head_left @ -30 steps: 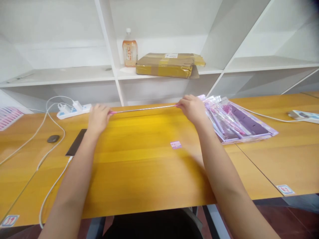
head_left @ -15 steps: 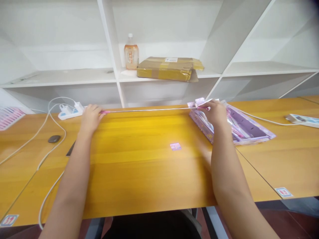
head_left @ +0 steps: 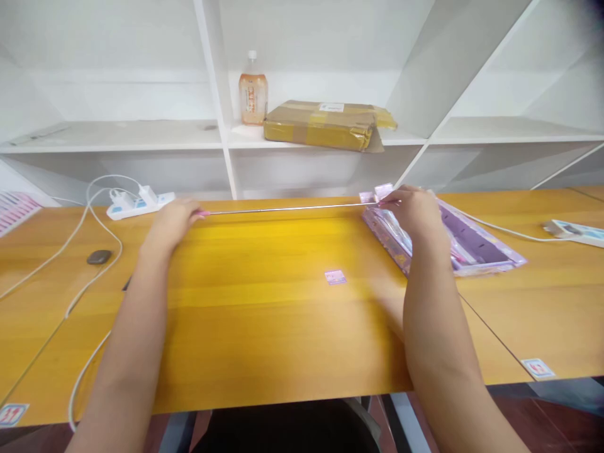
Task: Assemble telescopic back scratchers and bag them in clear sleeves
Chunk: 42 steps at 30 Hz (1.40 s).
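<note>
A thin silver telescopic rod [head_left: 287, 208] with a pink end stretches level above the far part of the orange table [head_left: 264, 327]. My left hand [head_left: 172, 220] is closed round its pink left end. My right hand [head_left: 415, 211] pinches its right end, right over a pile of purple plastic packets [head_left: 472, 242]. A small pink tag shows at my right fingertips.
A small purple label [head_left: 335, 277] lies mid-table. A white power strip [head_left: 139, 202] with cables and a dark mouse [head_left: 99, 257] sit at left. Another power strip [head_left: 576, 231] lies at right. On the white shelf behind stand a drink bottle [head_left: 253, 93] and a cardboard parcel [head_left: 325, 124].
My right hand has moved to the right, from beside the packets to over them, and the rod between my hands has grown longer. My left hand has stayed put.
</note>
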Each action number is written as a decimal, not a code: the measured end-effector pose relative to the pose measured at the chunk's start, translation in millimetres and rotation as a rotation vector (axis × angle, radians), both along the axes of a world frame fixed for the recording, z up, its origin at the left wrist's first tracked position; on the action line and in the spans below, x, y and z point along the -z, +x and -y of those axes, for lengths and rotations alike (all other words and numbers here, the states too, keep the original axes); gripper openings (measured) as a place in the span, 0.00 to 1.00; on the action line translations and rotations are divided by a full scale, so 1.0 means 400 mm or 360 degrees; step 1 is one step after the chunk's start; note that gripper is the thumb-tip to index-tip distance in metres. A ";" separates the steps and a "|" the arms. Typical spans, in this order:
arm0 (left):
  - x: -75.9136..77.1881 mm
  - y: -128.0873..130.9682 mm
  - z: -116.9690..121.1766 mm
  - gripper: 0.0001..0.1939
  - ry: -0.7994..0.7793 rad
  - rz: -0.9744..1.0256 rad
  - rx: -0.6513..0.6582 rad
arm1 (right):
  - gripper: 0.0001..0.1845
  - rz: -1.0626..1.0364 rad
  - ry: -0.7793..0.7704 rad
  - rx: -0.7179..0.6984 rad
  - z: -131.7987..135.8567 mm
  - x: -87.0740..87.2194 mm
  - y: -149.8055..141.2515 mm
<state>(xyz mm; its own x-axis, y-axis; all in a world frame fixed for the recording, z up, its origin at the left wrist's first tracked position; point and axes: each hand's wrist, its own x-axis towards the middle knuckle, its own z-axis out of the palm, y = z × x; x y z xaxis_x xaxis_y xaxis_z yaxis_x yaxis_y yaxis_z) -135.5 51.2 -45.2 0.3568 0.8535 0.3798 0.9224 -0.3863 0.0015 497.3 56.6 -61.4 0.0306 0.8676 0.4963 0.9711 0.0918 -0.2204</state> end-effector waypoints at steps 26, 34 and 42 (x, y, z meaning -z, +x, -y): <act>0.082 0.395 0.128 0.18 0.0339 -0.0045 0.0496 | 0.16 0.0586 0.0169 -0.0978 0.107 0.012 -0.524; 0.073 0.390 0.131 0.14 -0.0001 -0.0124 0.0459 | 0.07 0.0510 -0.0086 -0.0996 0.104 0.034 -0.541; 0.073 0.390 0.120 0.16 -0.0018 -0.0172 0.0455 | 0.05 0.0399 -0.0165 -0.0976 0.100 0.018 -0.525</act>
